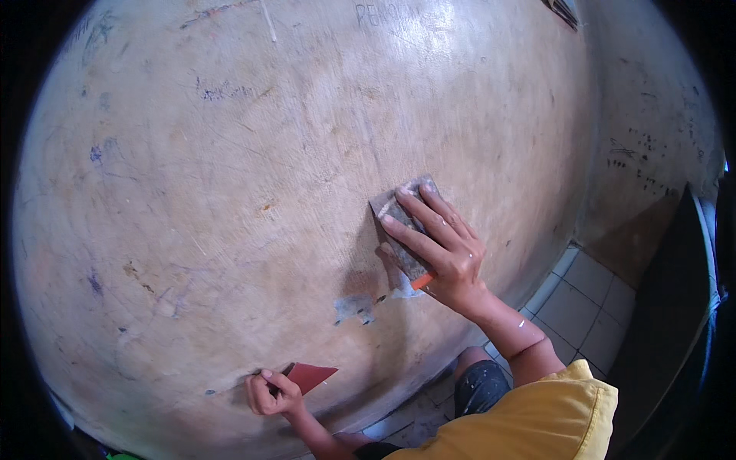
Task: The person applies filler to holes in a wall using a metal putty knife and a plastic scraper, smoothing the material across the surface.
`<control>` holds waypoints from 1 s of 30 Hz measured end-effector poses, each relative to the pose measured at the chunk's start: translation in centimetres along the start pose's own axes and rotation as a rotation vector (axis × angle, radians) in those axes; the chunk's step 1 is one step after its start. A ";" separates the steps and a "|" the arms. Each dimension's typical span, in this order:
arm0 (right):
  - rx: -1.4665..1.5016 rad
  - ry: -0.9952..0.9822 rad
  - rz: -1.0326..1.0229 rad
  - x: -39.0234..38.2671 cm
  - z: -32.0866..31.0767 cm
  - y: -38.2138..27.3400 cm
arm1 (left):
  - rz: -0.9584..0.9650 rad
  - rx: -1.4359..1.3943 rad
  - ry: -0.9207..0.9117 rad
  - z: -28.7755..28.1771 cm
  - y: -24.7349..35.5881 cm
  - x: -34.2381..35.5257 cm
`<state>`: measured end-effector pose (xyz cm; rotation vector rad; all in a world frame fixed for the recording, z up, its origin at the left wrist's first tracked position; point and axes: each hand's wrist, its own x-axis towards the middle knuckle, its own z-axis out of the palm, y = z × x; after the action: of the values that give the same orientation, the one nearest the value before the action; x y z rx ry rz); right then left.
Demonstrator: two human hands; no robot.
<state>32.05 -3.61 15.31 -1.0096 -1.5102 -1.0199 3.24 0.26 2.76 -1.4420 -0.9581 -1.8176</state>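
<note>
Fingers spread across a flat grey rectangular plate (orange-edged) (390, 205), a right hand (452, 249) is working at a beige wall (230, 184); the left hand (270, 394) is clamping a dark-red sheet (310, 376).

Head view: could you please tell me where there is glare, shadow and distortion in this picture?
Head view: white glare on the wall near the top edge; head view: soft shadow on the wall left of the right hand; head view: fisheye bending curves the wall's base, and the corners go black.
</note>
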 end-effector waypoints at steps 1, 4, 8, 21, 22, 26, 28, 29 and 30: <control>-0.018 0.007 0.014 -0.6 -0.1 0.0 | 0.004 0.001 0.000 0.1 0.0 -0.1; 0.009 -0.038 0.104 -4.0 -0.5 -0.3 | 0.044 0.016 0.002 -0.6 -0.8 0.3; 0.013 0.017 0.105 -2.6 0.0 -0.6 | -0.007 0.035 0.018 -0.4 -0.6 -0.1; 0.011 -0.058 0.077 -3.1 -0.6 -0.4 | -0.018 0.003 -0.006 -0.4 -0.3 0.2; 0.015 -0.042 0.066 -2.6 -0.5 -0.5 | -0.015 0.004 -0.003 -0.5 -0.4 0.1; 0.010 -0.033 0.075 -1.2 -0.4 -0.6 | -0.004 0.024 -0.004 -0.6 -0.3 0.3; 0.003 -0.043 0.085 -1.3 -0.7 -0.6 | 0.015 0.019 -0.036 -0.6 -0.3 0.2; -0.002 -0.025 0.081 -1.8 -0.9 -0.6 | 0.018 0.020 -0.043 -0.6 -0.3 0.1; 0.003 -0.025 0.080 -2.0 -0.7 -0.6 | 0.016 0.021 -0.022 -0.7 -0.2 0.2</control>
<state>32.00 -4.66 13.39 -1.0756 -1.4796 -0.9517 2.67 -0.18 2.83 -1.4551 -0.9713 -1.7790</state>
